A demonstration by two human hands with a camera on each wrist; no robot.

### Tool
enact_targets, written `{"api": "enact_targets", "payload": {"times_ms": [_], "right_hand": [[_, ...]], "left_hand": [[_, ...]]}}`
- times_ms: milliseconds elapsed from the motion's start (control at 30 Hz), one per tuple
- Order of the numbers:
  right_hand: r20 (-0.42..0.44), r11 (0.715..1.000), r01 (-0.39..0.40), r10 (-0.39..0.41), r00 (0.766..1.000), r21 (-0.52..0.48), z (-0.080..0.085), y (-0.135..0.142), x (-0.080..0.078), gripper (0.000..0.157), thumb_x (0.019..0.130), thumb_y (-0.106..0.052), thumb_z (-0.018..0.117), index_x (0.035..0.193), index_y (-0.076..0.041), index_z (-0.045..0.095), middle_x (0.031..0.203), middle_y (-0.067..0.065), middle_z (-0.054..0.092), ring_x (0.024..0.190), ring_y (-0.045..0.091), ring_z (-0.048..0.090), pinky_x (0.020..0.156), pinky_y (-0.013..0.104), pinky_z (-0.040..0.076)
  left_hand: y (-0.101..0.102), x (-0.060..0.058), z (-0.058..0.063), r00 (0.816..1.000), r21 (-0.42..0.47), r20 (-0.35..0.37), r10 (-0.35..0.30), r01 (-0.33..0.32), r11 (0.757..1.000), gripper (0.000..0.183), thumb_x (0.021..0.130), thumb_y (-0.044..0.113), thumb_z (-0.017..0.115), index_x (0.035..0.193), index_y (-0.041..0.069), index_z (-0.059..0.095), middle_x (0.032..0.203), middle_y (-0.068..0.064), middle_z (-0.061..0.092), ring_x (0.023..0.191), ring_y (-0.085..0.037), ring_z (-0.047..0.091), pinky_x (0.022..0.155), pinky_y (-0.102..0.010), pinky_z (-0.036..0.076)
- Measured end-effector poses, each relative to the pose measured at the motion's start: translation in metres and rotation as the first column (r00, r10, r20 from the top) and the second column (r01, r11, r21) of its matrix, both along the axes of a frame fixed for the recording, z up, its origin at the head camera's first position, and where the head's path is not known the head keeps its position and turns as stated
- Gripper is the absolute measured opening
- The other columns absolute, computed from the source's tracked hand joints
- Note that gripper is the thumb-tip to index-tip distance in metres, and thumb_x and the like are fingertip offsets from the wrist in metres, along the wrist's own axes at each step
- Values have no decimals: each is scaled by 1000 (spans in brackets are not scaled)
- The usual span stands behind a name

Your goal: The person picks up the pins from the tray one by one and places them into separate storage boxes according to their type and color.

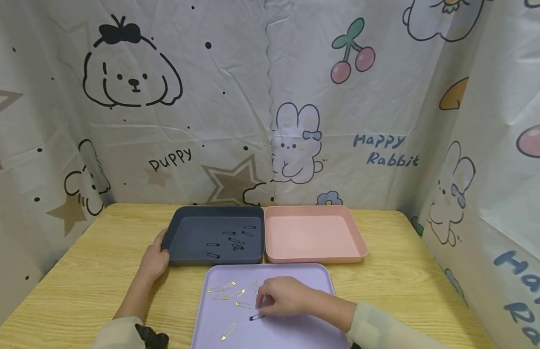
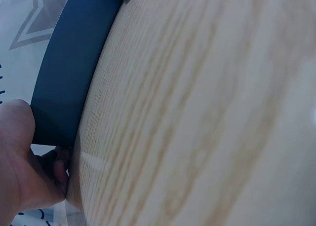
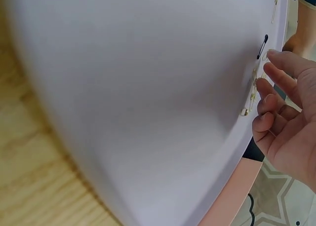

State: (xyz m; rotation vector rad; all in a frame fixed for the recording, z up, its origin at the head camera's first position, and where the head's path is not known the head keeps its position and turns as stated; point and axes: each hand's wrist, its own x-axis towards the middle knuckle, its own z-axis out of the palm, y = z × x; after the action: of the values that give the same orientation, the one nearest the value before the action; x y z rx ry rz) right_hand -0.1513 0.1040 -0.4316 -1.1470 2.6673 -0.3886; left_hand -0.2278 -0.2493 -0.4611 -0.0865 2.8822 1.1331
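Note:
My left hand (image 1: 154, 259) grips the dark grey tray (image 1: 174, 242) at its left end. In the left wrist view the thumb lies against the tray wall (image 2: 69, 78) and curled fingers show at its lower corner. Several black safety pins (image 1: 213, 245) lie in that tray. Over the lilac tray (image 1: 287, 334) hovers my right hand (image 1: 287, 295), thumb and fingers bent and apart, with the thumb tip close to a black safety pin (image 3: 262, 47). Several gold safety pins (image 1: 228, 331) are scattered left of this hand, one partly hidden behind its fingers.
A pink tray (image 1: 313, 232) stands against the dark grey tray's right side. Both sit behind the lilac tray on a wood-grain table (image 1: 405, 286). A printed cloth (image 1: 235, 121) hangs behind the table and at both sides.

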Motion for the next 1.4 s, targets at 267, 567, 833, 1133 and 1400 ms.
{"api": "enact_targets", "payload": {"times_ms": [267, 567, 833, 1133, 1400], "right_hand": [[-8, 998, -53, 53, 999, 30, -1, -2, 1, 7, 79, -29, 70, 86, -27, 68, 69, -16, 50, 62, -5, 42, 59, 12, 34], [-96, 995, -77, 83, 992, 68, -3, -7, 3, 4, 79, -25, 68, 79, -29, 67, 68, -18, 50, 61, -6, 41, 57, 11, 32], [-170, 993, -90, 102, 980, 79, -6, -9, 3, 4, 80, -25, 65, 77, -27, 67, 65, -18, 48, 59, -7, 40, 53, 10, 29], [-133, 998, -59, 62, 989, 27, 6, -11, 0, 6, 84, -25, 63, 83, -24, 68, 67, -16, 47, 60, -4, 40, 56, 11, 33], [-89, 999, -23, 20, 996, -35, 19, -12, -15, 8, 87, -24, 60, 85, -21, 68, 69, -15, 48, 61, -3, 41, 55, 12, 33]], "left_hand": [[-1, -1, -1, 1000, 5, -3, 9, -9, 1000, 65, 86, 2, 25, 149, 1, 6, 134, -45, 30, 122, -58, 31, 99, -63, 31], [-2, -1, -2, 1000, 10, -12, 13, -13, 1000, 65, 87, 2, 27, 149, 3, 8, 133, -45, 31, 122, -58, 32, 99, -63, 31], [-5, 0, -5, 998, 23, -60, 19, -18, 1000, 67, 84, 3, 27, 149, 5, 12, 129, -45, 35, 118, -59, 35, 95, -64, 33], [-2, 0, -1, 1000, 16, -3, -2, 2, 1000, 66, 86, 1, 25, 149, 1, 5, 136, -44, 28, 125, -58, 29, 100, -63, 31], [-2, -1, -3, 1000, 9, -14, 2, -2, 1000, 66, 85, 2, 24, 149, 1, 6, 136, -43, 30, 124, -57, 31, 98, -62, 33]]}}
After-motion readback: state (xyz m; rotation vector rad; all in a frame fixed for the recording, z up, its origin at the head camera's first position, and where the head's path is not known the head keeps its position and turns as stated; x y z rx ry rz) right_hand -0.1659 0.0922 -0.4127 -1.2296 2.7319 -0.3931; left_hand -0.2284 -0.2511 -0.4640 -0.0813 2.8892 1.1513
